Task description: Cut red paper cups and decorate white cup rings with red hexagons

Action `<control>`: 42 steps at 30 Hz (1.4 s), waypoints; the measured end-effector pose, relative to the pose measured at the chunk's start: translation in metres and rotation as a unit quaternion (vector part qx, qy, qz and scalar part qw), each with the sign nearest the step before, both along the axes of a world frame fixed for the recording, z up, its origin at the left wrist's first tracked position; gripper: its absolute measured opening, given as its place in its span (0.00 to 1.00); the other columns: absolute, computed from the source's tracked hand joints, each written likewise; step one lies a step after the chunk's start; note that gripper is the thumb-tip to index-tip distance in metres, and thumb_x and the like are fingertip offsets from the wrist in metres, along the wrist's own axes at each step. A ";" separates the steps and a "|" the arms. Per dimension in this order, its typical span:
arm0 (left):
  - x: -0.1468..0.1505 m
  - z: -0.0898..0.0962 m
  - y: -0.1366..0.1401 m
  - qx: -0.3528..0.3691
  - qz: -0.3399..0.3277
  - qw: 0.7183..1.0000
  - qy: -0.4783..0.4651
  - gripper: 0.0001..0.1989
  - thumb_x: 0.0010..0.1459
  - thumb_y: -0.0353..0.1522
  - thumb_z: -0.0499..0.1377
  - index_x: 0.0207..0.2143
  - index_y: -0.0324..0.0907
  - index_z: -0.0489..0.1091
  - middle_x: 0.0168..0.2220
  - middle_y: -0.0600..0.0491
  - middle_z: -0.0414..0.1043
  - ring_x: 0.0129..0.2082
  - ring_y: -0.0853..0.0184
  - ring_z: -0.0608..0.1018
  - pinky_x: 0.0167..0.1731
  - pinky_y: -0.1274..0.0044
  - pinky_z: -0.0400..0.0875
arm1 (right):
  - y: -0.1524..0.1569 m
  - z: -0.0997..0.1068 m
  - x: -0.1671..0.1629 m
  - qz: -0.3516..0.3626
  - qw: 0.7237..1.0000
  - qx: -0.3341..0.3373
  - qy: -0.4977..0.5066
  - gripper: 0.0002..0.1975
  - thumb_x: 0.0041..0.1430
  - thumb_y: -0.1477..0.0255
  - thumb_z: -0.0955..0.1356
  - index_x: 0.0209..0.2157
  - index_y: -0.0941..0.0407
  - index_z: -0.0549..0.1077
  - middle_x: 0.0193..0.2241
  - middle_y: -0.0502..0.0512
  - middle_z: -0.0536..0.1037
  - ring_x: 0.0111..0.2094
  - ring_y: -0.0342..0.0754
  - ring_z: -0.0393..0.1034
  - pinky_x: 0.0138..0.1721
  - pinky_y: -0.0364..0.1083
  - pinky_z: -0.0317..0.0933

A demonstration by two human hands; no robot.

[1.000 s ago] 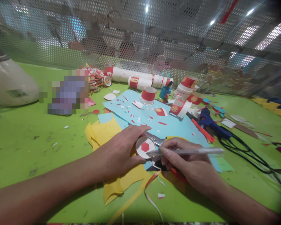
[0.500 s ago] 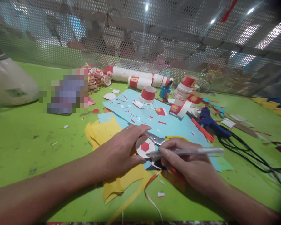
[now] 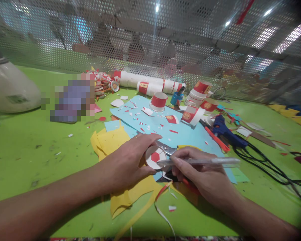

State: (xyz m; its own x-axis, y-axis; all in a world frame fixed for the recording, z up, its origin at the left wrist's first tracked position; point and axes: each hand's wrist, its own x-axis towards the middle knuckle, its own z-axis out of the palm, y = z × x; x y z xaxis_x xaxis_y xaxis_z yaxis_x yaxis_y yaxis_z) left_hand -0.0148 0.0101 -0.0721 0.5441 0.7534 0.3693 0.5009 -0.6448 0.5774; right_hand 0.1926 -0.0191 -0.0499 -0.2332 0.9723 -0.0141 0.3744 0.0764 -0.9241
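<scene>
My left hand (image 3: 132, 155) grips a small round white paper disc (image 3: 161, 154) between thumb and fingers. A red hexagon with thin lines running out from it marks the disc's face. In my right hand (image 3: 194, 170) is a pen (image 3: 210, 161) with a clear barrel, its tip at the disc's lower right part. Scissors (image 3: 168, 149) lie just behind the disc, partly covered by my right hand. Yellow paper (image 3: 115, 139) and light blue paper (image 3: 190, 137) lie under and around my hands, with thin red and white strips (image 3: 163, 190) in front.
Paper cups (image 3: 159, 101) and cut scraps lie on the blue paper. Stacked cups (image 3: 140, 80) line the back beside a perforated metal screen (image 3: 145, 36). A blue glue gun (image 3: 227, 132) with a black cable lies at right. A pale rounded object (image 3: 12, 87) stands at left.
The pen tip has shifted very slightly on the disc. Both hands keep nearly the same place and hold.
</scene>
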 end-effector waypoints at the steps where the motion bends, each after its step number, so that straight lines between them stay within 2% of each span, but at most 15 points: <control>1: 0.000 0.000 0.000 0.000 0.000 1.000 -0.001 0.28 0.54 0.34 0.62 0.55 0.44 0.55 0.48 0.49 0.70 0.46 0.61 0.74 0.43 0.70 0.70 | 0.000 0.000 0.000 0.001 1.000 0.001 -0.001 0.08 0.60 0.68 0.66 0.28 0.56 0.72 0.21 0.48 0.73 0.21 0.40 0.66 0.24 0.40 0.64; 7: 0.000 0.002 -0.001 -0.006 0.000 1.000 0.001 0.29 0.53 0.33 0.63 0.55 0.45 0.55 0.49 0.48 0.70 0.47 0.59 0.74 0.43 0.68 0.71 | -0.001 -0.002 0.002 0.019 0.999 0.019 -0.017 0.07 0.59 0.70 0.66 0.28 0.56 0.72 0.20 0.48 0.73 0.21 0.40 0.66 0.24 0.41 0.62; 21: 0.000 0.002 -0.001 0.010 -0.006 1.000 0.008 0.28 0.54 0.33 0.62 0.54 0.44 0.54 0.47 0.49 0.70 0.46 0.62 0.73 0.43 0.70 0.69 | 0.000 -0.001 0.002 0.007 1.000 0.004 -0.003 0.08 0.60 0.68 0.66 0.29 0.56 0.72 0.21 0.48 0.73 0.21 0.40 0.66 0.23 0.40 0.63; 31: 0.000 0.002 -0.001 0.023 -0.008 1.000 0.010 0.29 0.54 0.31 0.62 0.55 0.45 0.54 0.48 0.49 0.70 0.46 0.61 0.74 0.43 0.70 0.70 | 0.000 -0.001 0.000 0.025 0.999 0.006 -0.019 0.07 0.58 0.71 0.66 0.27 0.55 0.72 0.19 0.48 0.73 0.20 0.40 0.65 0.22 0.40 0.61; 42: -0.001 0.003 -0.001 0.037 -0.018 0.999 0.017 0.26 0.57 0.33 0.60 0.55 0.44 0.54 0.48 0.49 0.71 0.45 0.62 0.74 0.44 0.70 0.69 | -0.001 0.002 0.002 0.025 1.000 0.006 -0.015 0.07 0.58 0.71 0.66 0.27 0.56 0.72 0.20 0.49 0.73 0.20 0.40 0.63 0.21 0.40 0.58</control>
State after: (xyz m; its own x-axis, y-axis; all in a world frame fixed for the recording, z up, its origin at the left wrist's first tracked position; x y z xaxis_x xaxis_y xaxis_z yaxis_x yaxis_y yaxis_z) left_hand -0.0155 0.0091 -0.0688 0.5833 0.7045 0.4042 0.4959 -0.7030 0.5098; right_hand 0.1945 -0.0201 -0.0476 -0.2816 0.9595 -0.0104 0.3968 0.1066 -0.9117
